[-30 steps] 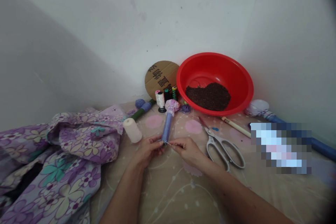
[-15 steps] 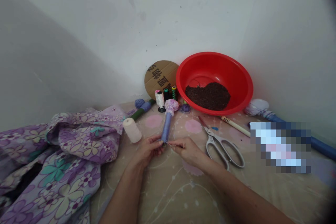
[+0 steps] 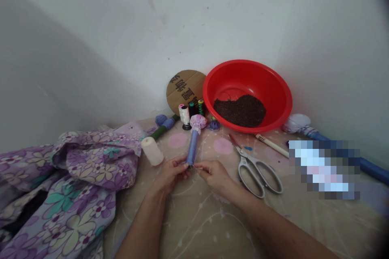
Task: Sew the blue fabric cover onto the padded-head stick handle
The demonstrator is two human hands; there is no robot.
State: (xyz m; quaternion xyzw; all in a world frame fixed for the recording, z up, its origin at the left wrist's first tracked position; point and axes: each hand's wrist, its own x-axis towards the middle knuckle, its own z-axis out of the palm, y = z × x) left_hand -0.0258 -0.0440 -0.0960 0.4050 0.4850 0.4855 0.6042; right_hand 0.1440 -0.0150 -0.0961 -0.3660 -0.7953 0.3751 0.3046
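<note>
Near the middle of the view lies a stick wrapped in blue-purple thread (image 3: 192, 145), with a bunched floral cloth head (image 3: 198, 122) at its far end. My left hand (image 3: 174, 172) is closed around the near end of this stick. My right hand (image 3: 212, 173) pinches a thin thread just right of that same end; the thread itself is barely visible. A white thread cone (image 3: 152, 151) lies on its side left of the stick. To the right of my right hand rest large scissors (image 3: 254, 174) with grey handles.
A red basin (image 3: 279, 109) holding dark grains stands against the wall beside a cardboard disc (image 3: 179, 89). Several thread spools (image 3: 185, 116) stand before the disc. Floral fabric (image 3: 91, 170) is heaped at left. On the right lie a cream stick (image 3: 273, 145) and a blue-wrapped rod (image 3: 375, 170).
My right hand has shifted slightly left, closer to the stick's near end. My left hand keeps its hold, and the objects around stay put.
</note>
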